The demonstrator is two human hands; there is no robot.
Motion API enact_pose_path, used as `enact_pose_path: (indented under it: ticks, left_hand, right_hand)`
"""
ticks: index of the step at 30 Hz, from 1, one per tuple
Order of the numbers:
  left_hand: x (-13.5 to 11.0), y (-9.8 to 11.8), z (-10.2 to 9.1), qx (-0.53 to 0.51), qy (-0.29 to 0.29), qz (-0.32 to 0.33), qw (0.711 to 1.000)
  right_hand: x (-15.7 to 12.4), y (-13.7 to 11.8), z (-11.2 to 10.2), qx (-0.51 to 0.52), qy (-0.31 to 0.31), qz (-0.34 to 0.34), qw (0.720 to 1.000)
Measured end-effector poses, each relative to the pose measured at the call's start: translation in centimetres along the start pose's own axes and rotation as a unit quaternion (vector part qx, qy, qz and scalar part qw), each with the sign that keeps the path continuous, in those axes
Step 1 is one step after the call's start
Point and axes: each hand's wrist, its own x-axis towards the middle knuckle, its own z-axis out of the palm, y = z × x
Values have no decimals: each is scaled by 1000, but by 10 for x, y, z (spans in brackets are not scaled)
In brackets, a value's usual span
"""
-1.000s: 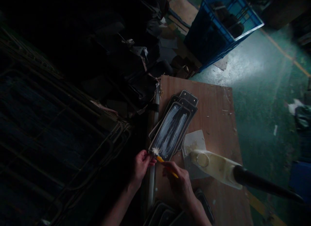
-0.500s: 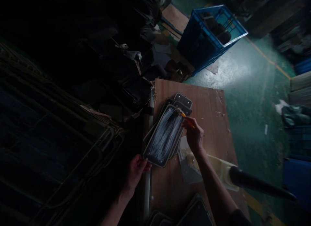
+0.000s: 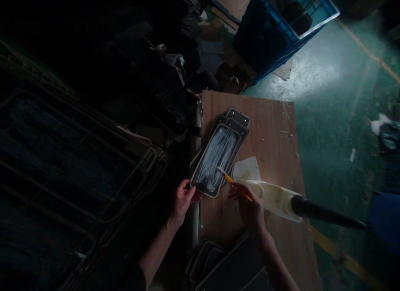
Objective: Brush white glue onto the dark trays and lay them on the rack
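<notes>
A dark rectangular panel [image 3: 208, 161] with rounded corners and a pale rim lies tilted on top of several similar panels [image 3: 239, 116]. Streaky whitish paste covers most of its face. My left hand [image 3: 183, 199] grips the panel's lower left corner, thumb on top and fingers underneath. In my right hand [image 3: 251, 205] is a thin brush [image 3: 227, 177] with a yellow-orange handle. The brush's whitish tip meets the coated face near its lower right side. Just right of the panels, partly behind my right hand, lies a cream plastic container [image 3: 275, 199] with a long black handle.
The stack rests on a brown wooden board [image 3: 271, 136]. More dark panels [image 3: 231, 262] lie at the near end. A blue crate [image 3: 265, 41] stands beyond on the green floor. Dark framed racks [image 3: 93, 178] fill the left side. A pale sheet [image 3: 248, 168] lies by the stack.
My right hand has drawn the brush from the panel's far end down toward its near end. White streaks now cover the upper part more fully. The whole view has shifted slightly.
</notes>
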Motion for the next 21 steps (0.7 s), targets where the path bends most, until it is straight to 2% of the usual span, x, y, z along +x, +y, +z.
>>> enact_pose_path:
  ticks: [2,6,9,11,14,19,21]
  left_hand:
    - [0,-1,1,0,-7,7,1000]
    - [0,-5,1,-17,-17,9,1000]
    - [-4,-4,3,-23,-11,1,1000]
    - [-8,-2,6,-20,-10,-1,1000]
    - [-13,0,10,-10,-4,-4,1000]
    - [-11,-2,12,10,7,17,1000]
    - [-12,-1,10,19,-2,21,1000]
  right_hand:
    - [3,3,3,-29,25,-6,999]
    - [-21,-4,21,-63,-32,-20,997]
    - [-50,-18,24,-8,-42,38,998]
    - [-59,-26,20,58,-17,63,996]
    - [-49,-34,17,140,45,71,987]
    - [-22,-31,26,195,12,109,975]
    - [-10,-21,24,193,43,105,975]
